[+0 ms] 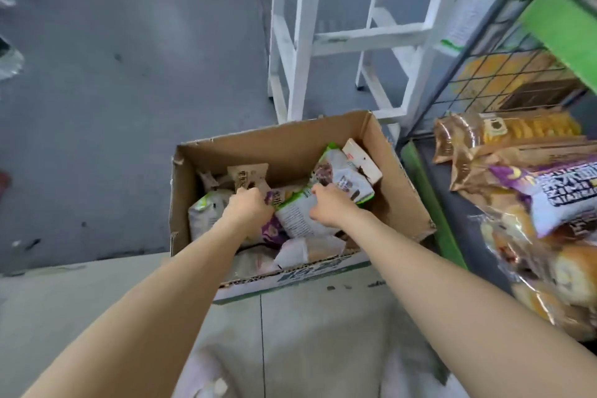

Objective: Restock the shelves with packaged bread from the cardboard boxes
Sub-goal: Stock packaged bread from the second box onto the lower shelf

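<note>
An open cardboard box (pixel 284 139) sits on the floor below me, holding several bread packets. Both my hands reach into it. My right hand (pixel 329 205) grips a white packet with green trim (pixel 295 220) by its upper edge. My left hand (pixel 250 208) has its fingers curled down among the packets beside a purple one (pixel 274 231); what it grips is hidden. Another green-and-white packet (pixel 342 178) leans against the box's right wall. To the right, a shelf (pixel 429 191) with a green edge carries bagged bread (pixel 533 191).
A white stepladder (pixel 323 42) stands just behind the box. A wire-grid shelf side (pixel 504 74) rises at the right with more goods behind it. Grey concrete floor (pixel 113 74) spreads to the left. A pale flat surface (pixel 97 284) lies in front of the box.
</note>
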Demonstrator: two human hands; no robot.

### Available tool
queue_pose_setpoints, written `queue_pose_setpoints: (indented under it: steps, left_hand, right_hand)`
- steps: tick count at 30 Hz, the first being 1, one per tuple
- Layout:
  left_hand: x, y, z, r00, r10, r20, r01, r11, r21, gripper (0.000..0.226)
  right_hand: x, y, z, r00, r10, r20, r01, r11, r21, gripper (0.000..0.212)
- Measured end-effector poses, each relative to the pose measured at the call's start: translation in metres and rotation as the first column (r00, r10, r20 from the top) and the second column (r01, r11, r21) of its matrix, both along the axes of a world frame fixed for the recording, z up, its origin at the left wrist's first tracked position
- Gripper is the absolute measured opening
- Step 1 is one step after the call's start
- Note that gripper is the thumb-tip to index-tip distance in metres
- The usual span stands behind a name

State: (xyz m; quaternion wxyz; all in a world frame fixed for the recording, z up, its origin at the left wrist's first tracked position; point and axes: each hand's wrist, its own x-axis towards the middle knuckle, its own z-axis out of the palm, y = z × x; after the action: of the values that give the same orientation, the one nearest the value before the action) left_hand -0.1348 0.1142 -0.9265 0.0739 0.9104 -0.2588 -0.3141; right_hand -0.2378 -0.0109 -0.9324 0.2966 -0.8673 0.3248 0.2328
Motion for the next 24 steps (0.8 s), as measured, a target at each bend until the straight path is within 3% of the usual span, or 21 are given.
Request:
queue_pose_setpoints:
  steps: [3,8,10,13,16,19,21,24]
  left_hand:
    - [0.015,0.004,-0.033,0.999,-0.022,-0.035,0.026,0.993,0.118,0.041]
    - [0.028,0.001,-0.074,0.996,-0.057,-0.072,0.067,0.985,0.158,0.043]
    - [0.03,0.002,-0.084,0.998,-0.035,-0.059,0.044,0.985,0.166,0.055]
    - [0.031,0.002,-0.094,0.998,-0.059,-0.032,0.064,0.982,0.179,0.058]
    - [0.032,0.004,-0.102,0.999,-0.029,-0.028,0.033,0.985,0.17,0.069]
    - [0.026,0.009,-0.099,0.986,-0.16,0.042,0.15,0.971,0.187,0.103]
    - [0.023,0.009,-0.1,0.971,-0.201,0.126,0.18,0.97,0.164,0.088]
    - [0.026,0.007,-0.1,0.949,-0.19,0.25,0.161,0.978,0.132,0.066]
  right_hand:
    - [0.019,-0.004,-0.029,0.992,0.124,-0.026,-0.125,0.991,-0.039,0.067]
    - [0.045,-0.012,-0.063,0.927,0.32,-0.194,-0.334,0.941,-0.046,0.097]
    - [0.048,-0.013,-0.066,0.91,0.338,-0.241,-0.379,0.913,-0.151,0.093]
    - [0.045,-0.018,-0.061,0.87,0.369,-0.327,-0.467,0.829,-0.307,0.059]
    - [0.036,-0.022,-0.049,0.862,0.368,-0.35,-0.481,0.811,-0.333,0.063]
    - [0.025,-0.026,-0.028,0.967,0.214,-0.139,-0.245,0.932,-0.266,0.05]
    - [0.018,-0.028,-0.014,0.991,0.124,0.041,-0.112,0.97,-0.214,0.044]
    - [0.006,-0.024,-0.003,0.947,0.163,0.278,-0.073,0.949,-0.306,0.042]
